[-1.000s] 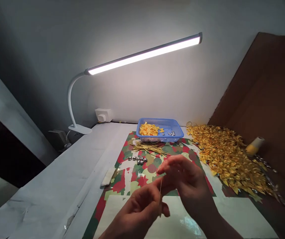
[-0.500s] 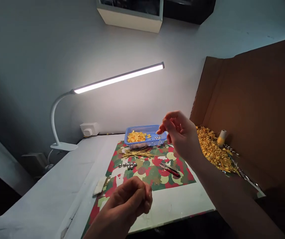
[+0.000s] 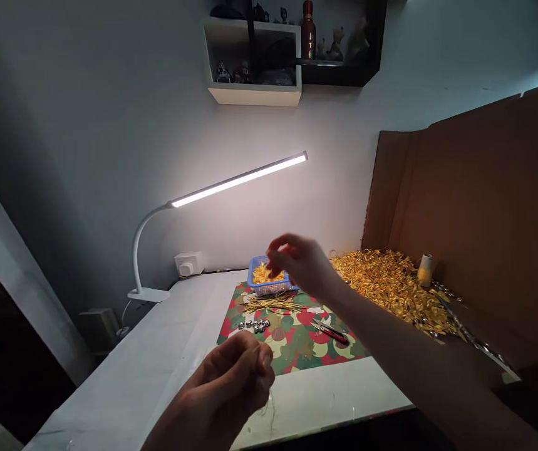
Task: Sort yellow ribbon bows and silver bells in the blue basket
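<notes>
My left hand (image 3: 233, 379) is closed in a pinch near the bottom of the view, holding a thin pale thread that trails down below it. My right hand (image 3: 299, 262) reaches out over the blue basket (image 3: 262, 286) of small yellow pieces, its fingers curled together above the pieces. What those fingers hold, if anything, I cannot make out. In front of the basket lies a bundle of thin gold sticks (image 3: 271, 303), and to their left a cluster of small silver bells (image 3: 254, 324).
Red-handled snips (image 3: 329, 330) lie on the camouflage-pattern mat (image 3: 292, 341). A big heap of gold pieces (image 3: 391, 285) and a thread spool (image 3: 424, 269) sit at the right before a cardboard screen (image 3: 475, 213). A clamp lamp (image 3: 231, 185) and wall socket (image 3: 188, 264) stand behind.
My hands have separated: the right one rose from beside the left and moved out over the blue basket. The left hand stayed low. My view tilted up, showing a wall shelf.
</notes>
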Motion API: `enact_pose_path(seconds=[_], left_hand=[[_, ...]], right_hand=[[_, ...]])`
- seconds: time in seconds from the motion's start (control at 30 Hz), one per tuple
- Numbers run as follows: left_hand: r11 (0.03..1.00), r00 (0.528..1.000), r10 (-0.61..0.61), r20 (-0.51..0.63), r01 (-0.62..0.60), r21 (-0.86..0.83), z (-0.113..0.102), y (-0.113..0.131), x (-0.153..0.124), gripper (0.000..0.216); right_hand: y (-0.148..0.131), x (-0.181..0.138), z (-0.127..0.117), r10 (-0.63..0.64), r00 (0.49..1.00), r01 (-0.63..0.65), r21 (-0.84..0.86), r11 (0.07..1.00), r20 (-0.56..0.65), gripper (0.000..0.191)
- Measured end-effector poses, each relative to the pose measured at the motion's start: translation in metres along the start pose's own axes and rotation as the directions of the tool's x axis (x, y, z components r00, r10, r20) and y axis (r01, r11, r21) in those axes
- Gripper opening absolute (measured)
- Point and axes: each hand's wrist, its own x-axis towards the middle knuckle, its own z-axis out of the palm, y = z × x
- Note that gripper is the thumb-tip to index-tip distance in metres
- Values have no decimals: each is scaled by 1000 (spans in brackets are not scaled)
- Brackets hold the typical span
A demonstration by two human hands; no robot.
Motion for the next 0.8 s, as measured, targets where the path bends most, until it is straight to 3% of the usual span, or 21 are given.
enact_pose_path(seconds=[0.13, 0.23, 0.3, 0.47, 0.53, 0.6, 0.63, 0.8], left_hand=[[983, 996, 34, -87, -49, -178, 3, 8, 5, 27], [962, 979, 59, -196, -108, -249, 2, 12, 17, 48], [953, 962, 59, -266, -133, -271, -3, 10, 25, 53], [936, 910, 44, -412, -181, -301, -18, 3, 38, 41], [932, 892, 38, -450, -194, -307, -23, 4, 42, 39], [927, 877, 51, -478, -219, -303, -28, 8, 44, 38], [925, 869, 65, -491, -237, -298, -29, 11, 44, 39], [913, 829, 120, -546, -308, -266, -32, 23, 44, 42]], right_hand=[[58, -18, 4, 260, 959, -260, -15, 966, 115, 9], [85, -57, 7, 309, 951, -310, 46, 950, 22, 16], [94, -86, 15, 335, 942, -335, 136, 932, 26, 26], [111, -127, 52, 381, 876, -465, 310, 829, 296, 48], [115, -127, 58, 391, 851, -499, 305, 811, 351, 41], [116, -126, 55, 399, 852, -494, 270, 826, 339, 18], [116, -126, 50, 404, 860, -483, 244, 841, 311, 16], [106, -143, 10, 436, 883, -445, 11, 896, 174, 27]])
